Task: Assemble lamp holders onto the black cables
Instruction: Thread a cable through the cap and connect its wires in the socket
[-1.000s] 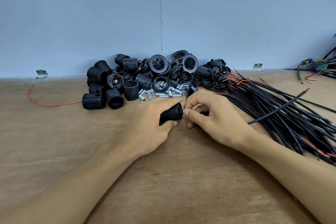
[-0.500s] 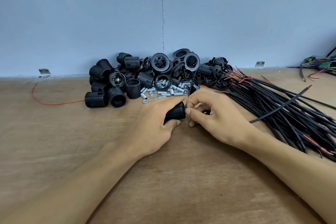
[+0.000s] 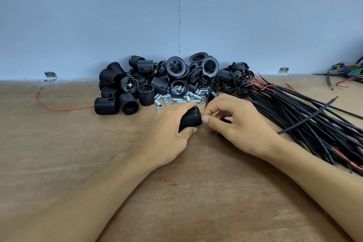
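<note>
My left hand (image 3: 169, 135) grips a black ribbed lamp holder (image 3: 191, 120) lying on its side on the wooden table (image 3: 78, 153). My right hand (image 3: 239, 125) is right beside the holder's open end, its thumb and forefinger pinching the thin wire ends of a black cable (image 3: 306, 119) that runs off to the right under the palm. A thin black wire end (image 3: 208, 94) sticks up between the hands. What sits inside the holder's end is hidden by my fingers.
A pile of black lamp holder parts (image 3: 167, 78) lies against the blue wall, with small metal threaded tubes and nuts (image 3: 182, 97) in front. A bundle of black cables (image 3: 314, 124) fans out at the right. A loose red wire (image 3: 59, 107) lies left. Coloured wires (image 3: 345, 74) sit far right.
Both hands stay at the same spot on the table; the right fingers have shifted slightly at the holder's end. The camera has tilted a little.
</note>
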